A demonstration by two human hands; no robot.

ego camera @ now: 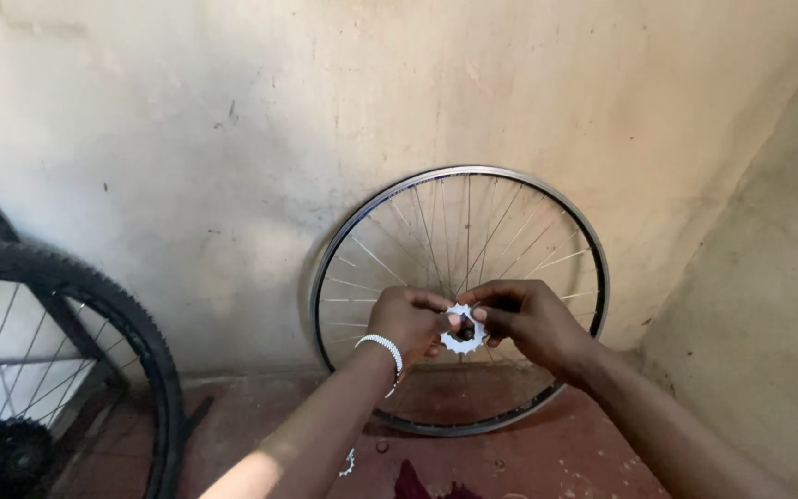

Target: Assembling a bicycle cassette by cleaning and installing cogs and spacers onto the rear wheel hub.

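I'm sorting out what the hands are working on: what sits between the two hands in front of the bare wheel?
A small toothed metal sprocket, pinched by the left hand and right hand, in the head view.

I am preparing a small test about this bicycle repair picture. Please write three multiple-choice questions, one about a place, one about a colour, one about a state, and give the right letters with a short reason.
1. Where does the bare wheel stand?
A. leaning on the wall
B. flat on the floor
C. hung from a hook

2. What colour is the sprocket?
A. black
B. silver
C. red

3. How is the sprocket held?
A. by the left hand alone
B. lying loose on the floor
C. between both hands, the right hand too

Answers: 1 A, its rim rests on the floor and tilts against the wall. 2 B, its teeth look pale metal. 3 C, fingers of both hands pinch it.
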